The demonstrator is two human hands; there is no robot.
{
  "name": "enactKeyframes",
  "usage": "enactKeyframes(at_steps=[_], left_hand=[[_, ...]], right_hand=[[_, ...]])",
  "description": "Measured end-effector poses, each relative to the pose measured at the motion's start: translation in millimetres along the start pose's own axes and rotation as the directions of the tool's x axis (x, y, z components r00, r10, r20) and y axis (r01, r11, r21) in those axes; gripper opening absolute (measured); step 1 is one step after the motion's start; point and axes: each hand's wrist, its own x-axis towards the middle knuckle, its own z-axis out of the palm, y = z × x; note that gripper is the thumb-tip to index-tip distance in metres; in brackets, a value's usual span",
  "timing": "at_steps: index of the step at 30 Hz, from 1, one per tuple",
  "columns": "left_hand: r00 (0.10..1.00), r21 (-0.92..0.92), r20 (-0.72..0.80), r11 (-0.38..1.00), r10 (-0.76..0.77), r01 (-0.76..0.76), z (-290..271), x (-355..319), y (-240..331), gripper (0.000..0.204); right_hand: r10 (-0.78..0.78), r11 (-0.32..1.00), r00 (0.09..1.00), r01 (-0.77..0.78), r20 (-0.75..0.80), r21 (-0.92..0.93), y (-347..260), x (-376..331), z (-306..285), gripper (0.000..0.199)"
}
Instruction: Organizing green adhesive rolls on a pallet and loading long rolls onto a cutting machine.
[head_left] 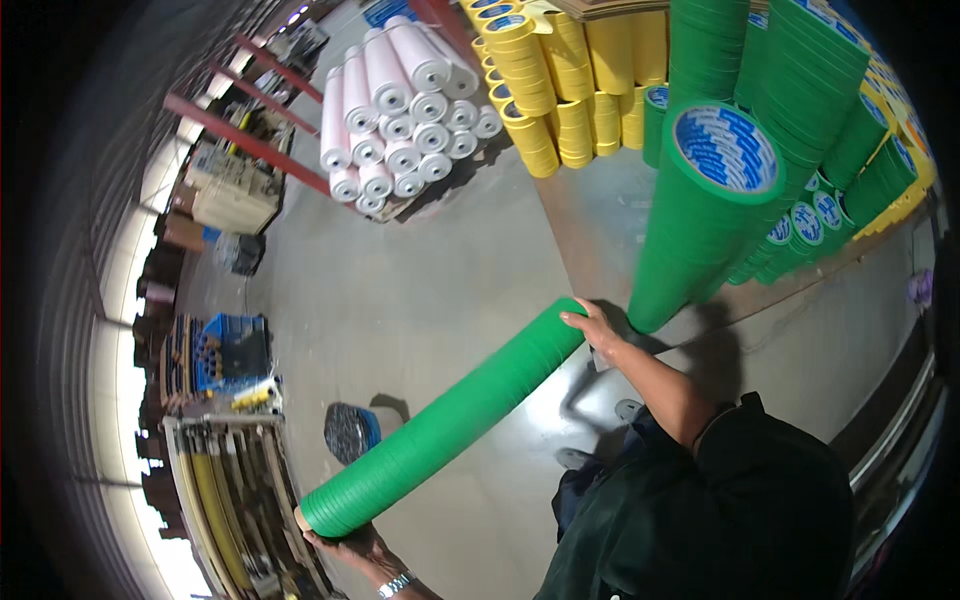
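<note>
A long green column of tape rolls (445, 420) slants across in front of me, its left end lower in the picture than its right. My left hand (362, 552), below a silver wristwatch, is closed around the left end from beneath, its fingers partly hidden by the column. At the opposite end, my right hand (597, 330) grips with the thumb on top. Close beyond that hand stands a tall green column of tape rolls (690, 230), upright, with a blue-and-white printed core at its top.
More green rolls (815, 80) stand at the right beside stacked yellow tape rolls (520, 70). White film-like rolls (390, 90) are piled at the back, near red bars (250, 145). A dark-topped bin (350, 430) sits behind the held column. A rack of long rolls (230, 500) is at left.
</note>
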Motion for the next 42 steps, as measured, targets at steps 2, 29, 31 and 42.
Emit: enactKeyframes(at_steps=[2, 29, 31, 42], left_hand=[[0.998, 0.024, 0.061, 0.999, -0.034, 0.033, 38, 49, -15, 0.078], [0.231, 0.073, 0.97, 0.997, -0.079, 0.034, 668, 203, -230, 0.047], [0.156, 0.075, 0.984, 0.994, -0.086, 0.074, 704, 162, -237, 0.042], [-0.691, -0.014, 0.706, 0.978, 0.156, 0.207, 745, -47, -187, 0.078]], right_hand=[[-0.004, 0.998, 0.998, 0.008, -0.059, 0.059, -4, 20, 4, 0.065], [0.217, 0.781, 0.588, 0.374, -0.779, 0.5, 27, 265, -111, 0.029], [0.094, 0.974, 0.43, 0.146, -0.898, 0.172, 53, 258, -130, 0.034], [0.08, 0.993, 0.189, -0.099, -0.979, 0.062, 72, 143, 2, 0.013]])
